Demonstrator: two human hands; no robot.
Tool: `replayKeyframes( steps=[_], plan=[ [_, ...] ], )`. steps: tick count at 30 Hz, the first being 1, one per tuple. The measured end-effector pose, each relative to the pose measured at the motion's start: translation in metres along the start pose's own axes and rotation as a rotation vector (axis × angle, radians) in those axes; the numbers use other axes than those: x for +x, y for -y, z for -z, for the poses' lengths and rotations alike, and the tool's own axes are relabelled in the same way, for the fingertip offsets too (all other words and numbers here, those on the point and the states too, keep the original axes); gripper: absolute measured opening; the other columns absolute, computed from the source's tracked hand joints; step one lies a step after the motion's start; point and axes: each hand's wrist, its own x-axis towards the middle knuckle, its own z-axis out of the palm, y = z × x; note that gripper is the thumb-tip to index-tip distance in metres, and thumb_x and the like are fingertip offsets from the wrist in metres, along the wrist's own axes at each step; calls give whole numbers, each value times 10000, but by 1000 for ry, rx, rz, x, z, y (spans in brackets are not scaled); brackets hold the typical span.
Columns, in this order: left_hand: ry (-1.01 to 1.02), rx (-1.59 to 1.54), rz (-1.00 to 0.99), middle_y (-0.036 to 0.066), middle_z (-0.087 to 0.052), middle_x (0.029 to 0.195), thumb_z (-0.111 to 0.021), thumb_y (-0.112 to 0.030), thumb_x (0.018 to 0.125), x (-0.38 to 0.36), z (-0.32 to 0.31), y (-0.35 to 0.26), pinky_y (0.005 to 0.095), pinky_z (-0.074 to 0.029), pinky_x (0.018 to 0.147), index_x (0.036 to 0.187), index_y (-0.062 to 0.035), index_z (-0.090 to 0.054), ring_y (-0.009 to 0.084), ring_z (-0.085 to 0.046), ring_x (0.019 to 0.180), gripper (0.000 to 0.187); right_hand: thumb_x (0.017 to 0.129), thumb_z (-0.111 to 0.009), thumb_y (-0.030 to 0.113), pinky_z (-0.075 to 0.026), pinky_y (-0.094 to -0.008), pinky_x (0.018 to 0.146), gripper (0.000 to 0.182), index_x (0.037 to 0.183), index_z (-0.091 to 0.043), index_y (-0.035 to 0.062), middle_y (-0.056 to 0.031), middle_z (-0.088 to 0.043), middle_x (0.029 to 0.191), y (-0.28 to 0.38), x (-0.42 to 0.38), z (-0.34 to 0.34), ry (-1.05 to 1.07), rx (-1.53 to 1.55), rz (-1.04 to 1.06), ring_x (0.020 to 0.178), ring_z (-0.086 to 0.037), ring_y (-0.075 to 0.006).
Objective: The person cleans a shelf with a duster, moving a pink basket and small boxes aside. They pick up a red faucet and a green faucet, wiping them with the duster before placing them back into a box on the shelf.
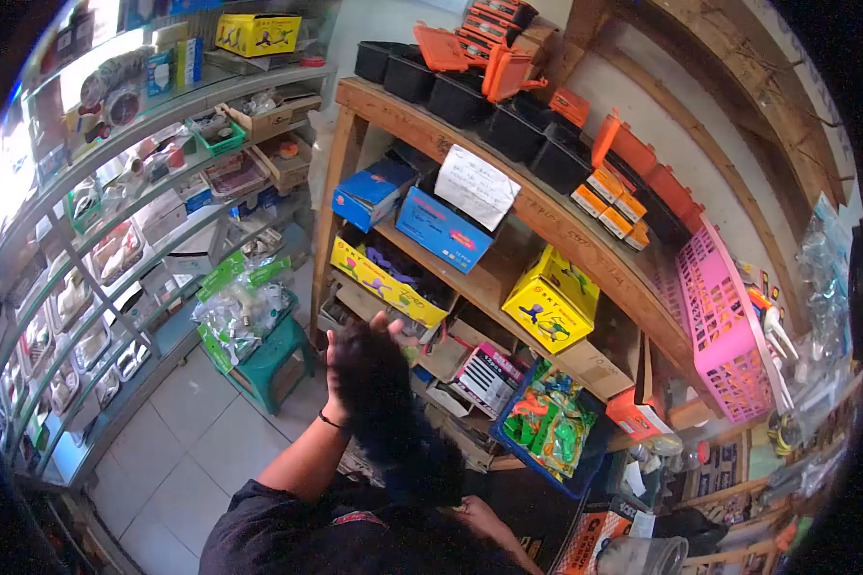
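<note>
A black, fluffy feather duster [393,412] slants up in front of my body. My left hand [336,383] is raised against its upper end, the thumb and fingertips stretched out and showing past the dark fluff. The palm is mostly hidden by it. Low down, near my torso, my right hand [479,517] is closed at the duster's lower end, where the handle is hardly visible. Just beyond the left fingertips is a yellow open box [388,287] with purple items inside, on a wooden shelf [470,283].
A green stool [268,369] bears packaged bulbs [240,311] on the tiled floor. Left stands a glass display case [105,278] with bars. Black bins [460,101] line the top shelf. A pink basket [729,326] and a blue tray [508,441] of green packets are at right.
</note>
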Motion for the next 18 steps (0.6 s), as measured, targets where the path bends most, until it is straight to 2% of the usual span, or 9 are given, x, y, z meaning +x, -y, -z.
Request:
replayKeyframes(
  steps=[2,5,7,8,11,13,15,17,18],
  plan=[
    [-220,13,43,147,-284,1333,-295,-658,769,-6,-9,7,428,-343,923,1299,-61,-262,303,-414,1118,799,759,-608,377,-337,-295,485,387,716,-616,-8,-35,-487,539,-19,8,-10,-196,-89,278,520,-441,-102],
    [-277,211,103,146,-328,1303,-296,-646,774,-4,17,18,430,-266,977,1285,-74,-306,295,-347,1175,768,737,-624,411,-369,-307,523,424,647,-585,-1,-57,-512,559,38,-28,-4,-28,-255,163,551,-470,-108],
    [159,80,35,145,-340,1297,-294,-658,767,1,28,31,390,-257,988,1282,-55,-310,283,-348,1175,793,752,-611,326,-383,-326,513,335,654,-563,9,-93,-504,578,21,-22,-7,-75,-233,63,544,-492,-160],
    [-13,142,71,141,-342,1298,-281,-662,769,-3,24,26,391,-227,998,1288,-64,-307,237,-331,1192,793,767,-598,241,-398,-346,503,252,660,-542,19,-129,-496,596,12,-16,-9,-118,-218,-23,537,-514,-213],
    [52,-168,169,147,-370,1274,-272,-652,779,-6,41,30,441,-309,947,1286,-73,-315,254,-401,1135,770,718,-668,323,-350,-297,465,375,562,-520,15,-27,-498,541,-12,-12,-23,-338,233,217,502,-448,-99],
    [-9,117,185,105,-389,1263,-255,-649,785,-6,22,36,381,-243,984,1290,-62,-306,208,-325,1193,776,721,-667,312,-335,-295,449,370,553,-510,22,-20,-492,537,-4,-23,-19,-319,178,174,487,-433,-95],
    [-227,31,130,127,-339,1294,-289,-612,799,0,8,47,442,-348,911,1296,-121,-295,313,-421,1096,699,723,-666,302,-319,-293,433,367,544,-500,28,-13,-486,533,-12,-20,-13,-289,111,137,473,-417,-91],
    [-110,1001,30,160,-264,1333,-310,-608,793,8,40,61,549,-287,924,1313,-138,-242,375,-337,1162,704,742,-645,325,-325,-286,440,395,535,-483,32,-12,-484,531,-44,-1,-14,-152,-96,283,481,-416,-81],
    [-122,532,75,162,-297,1314,-316,-619,784,7,29,57,528,-303,923,1296,-112,-273,362,-364,1146,722,742,-645,325,-325,-286,440,395,535,-483,32,-12,-484,531,-37,-5,-15,-148,-92,282,481,-416,-81]
  ],
)
